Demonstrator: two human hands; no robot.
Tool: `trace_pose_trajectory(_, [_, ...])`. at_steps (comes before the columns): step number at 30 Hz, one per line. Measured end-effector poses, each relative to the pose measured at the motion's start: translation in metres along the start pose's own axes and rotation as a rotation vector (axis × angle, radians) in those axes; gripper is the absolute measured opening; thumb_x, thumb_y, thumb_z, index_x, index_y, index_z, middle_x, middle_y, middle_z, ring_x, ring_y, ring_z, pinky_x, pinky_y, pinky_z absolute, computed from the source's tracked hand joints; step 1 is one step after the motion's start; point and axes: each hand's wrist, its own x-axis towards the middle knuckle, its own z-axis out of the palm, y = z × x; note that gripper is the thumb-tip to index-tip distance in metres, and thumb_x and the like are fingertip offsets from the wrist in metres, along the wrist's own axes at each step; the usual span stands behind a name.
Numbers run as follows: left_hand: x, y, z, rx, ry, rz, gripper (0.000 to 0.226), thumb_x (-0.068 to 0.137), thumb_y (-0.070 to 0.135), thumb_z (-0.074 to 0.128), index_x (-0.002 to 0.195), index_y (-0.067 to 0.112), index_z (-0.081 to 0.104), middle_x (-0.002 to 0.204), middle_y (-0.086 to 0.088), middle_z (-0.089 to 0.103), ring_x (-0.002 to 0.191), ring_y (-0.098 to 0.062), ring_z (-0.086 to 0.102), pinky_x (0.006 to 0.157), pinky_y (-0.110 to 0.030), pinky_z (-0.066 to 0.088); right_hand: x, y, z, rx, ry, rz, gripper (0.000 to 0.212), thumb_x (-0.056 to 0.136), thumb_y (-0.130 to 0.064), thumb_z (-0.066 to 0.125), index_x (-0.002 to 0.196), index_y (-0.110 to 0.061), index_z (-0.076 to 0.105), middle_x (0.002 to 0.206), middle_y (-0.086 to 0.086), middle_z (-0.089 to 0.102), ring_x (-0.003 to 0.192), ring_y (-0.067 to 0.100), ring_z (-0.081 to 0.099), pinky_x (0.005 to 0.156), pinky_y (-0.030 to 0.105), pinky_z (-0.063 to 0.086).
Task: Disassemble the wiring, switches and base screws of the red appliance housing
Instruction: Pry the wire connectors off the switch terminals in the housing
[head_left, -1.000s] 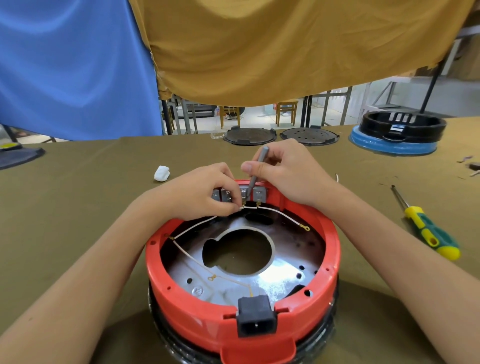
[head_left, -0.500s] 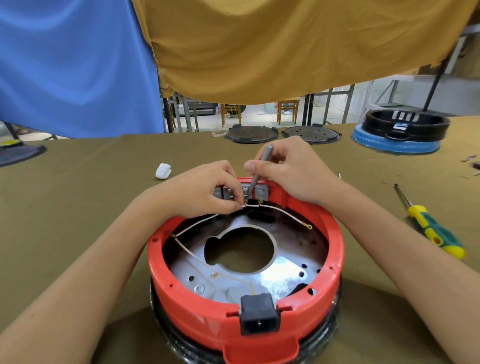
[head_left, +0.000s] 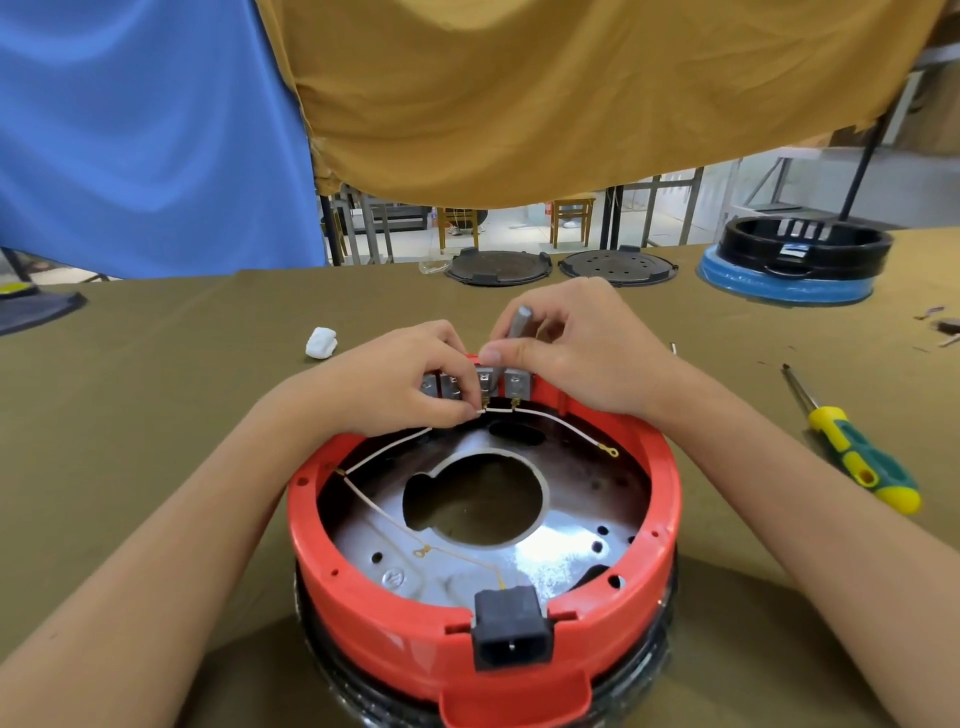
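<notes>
The round red appliance housing (head_left: 363, 597) sits upside down in front of me, its shiny metal plate (head_left: 571, 551) exposed. Grey switch blocks (head_left: 517, 383) line its far rim. My left hand (head_left: 395, 387) pinches the end of a white wire (head_left: 387, 447) at a switch terminal. My right hand (head_left: 576, 343) grips a thin grey tool (head_left: 517, 325), its tip down between the switch blocks. A second white wire (head_left: 566, 426) ends in a ring terminal on the right. A black power socket (head_left: 511, 631) sits in the near rim.
A yellow-green screwdriver (head_left: 857, 457) lies on the olive cloth to the right. A white wad (head_left: 321, 343) lies at the left. Two dark round lids (head_left: 498, 267) and a black-and-blue housing (head_left: 795, 260) stand at the table's far edge.
Both hands stay at the switch blocks on the far rim. The grey tool has shifted slightly toward upright; the left fingers remain on the wire end.
</notes>
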Motion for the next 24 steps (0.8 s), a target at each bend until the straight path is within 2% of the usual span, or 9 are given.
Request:
trace_pose_trajectory(3, [0.0001,-0.0004,-0.0002,-0.001,-0.004,-0.003,0.005,0.083,0.035,0.072,0.084,0.04,0.073,0.104,0.018,0.05,0.098,0.003,0.053,0.095,-0.027,0.041,0.0013,0.0024,-0.0015,0.043,0.009,0.025,0.014,0.086,-0.025,0.077,0.078,-0.014,0.077,0.068,0.005,0.071,0.058,0.009,0.056,0.059,0.025,0.044])
trace_pose_trajectory(7, [0.0001,-0.0017,0.0005,-0.006,-0.006,0.0,0.005,0.083,0.036,0.073,0.083,0.04,0.072,0.103,0.017,0.05,0.098,0.003,0.053,0.093,-0.023,0.04,0.0064,0.0044,0.0013,0.101,0.04,0.124,0.021,0.088,-0.028,0.075,0.074,-0.013,0.073,0.069,0.022,0.065,0.056,0.012,0.043,0.058,0.029,0.036])
trace_pose_trajectory(12, [0.0004,-0.0022,0.001,-0.005,-0.002,0.002,0.004,0.082,0.036,0.072,0.083,0.04,0.073,0.103,0.016,0.051,0.099,0.003,0.053,0.09,-0.017,0.039,0.0085,0.0039,0.0026,0.131,0.042,0.164,0.023,0.09,-0.029,0.074,0.076,-0.011,0.073,0.073,0.026,0.066,0.059,0.018,0.045,0.061,0.031,0.038])
trace_pose_trajectory(20, [0.0002,-0.0015,0.0003,-0.013,-0.007,-0.006,0.003,0.082,0.037,0.072,0.084,0.039,0.073,0.103,0.018,0.05,0.098,0.003,0.053,0.092,-0.022,0.04,0.0014,0.0022,0.003,0.021,0.056,0.057,0.017,0.088,-0.03,0.075,0.077,-0.017,0.075,0.068,0.006,0.07,0.059,0.015,0.056,0.062,0.032,0.046])
trace_pose_trajectory(24, [0.0001,-0.0017,0.0003,0.0,-0.008,-0.008,0.004,0.083,0.035,0.073,0.084,0.038,0.073,0.102,0.018,0.05,0.098,0.004,0.053,0.09,-0.016,0.038,0.0037,0.0028,0.0035,0.028,0.036,0.059,0.017,0.088,-0.029,0.076,0.075,-0.016,0.074,0.067,0.009,0.069,0.056,0.011,0.051,0.059,0.031,0.043])
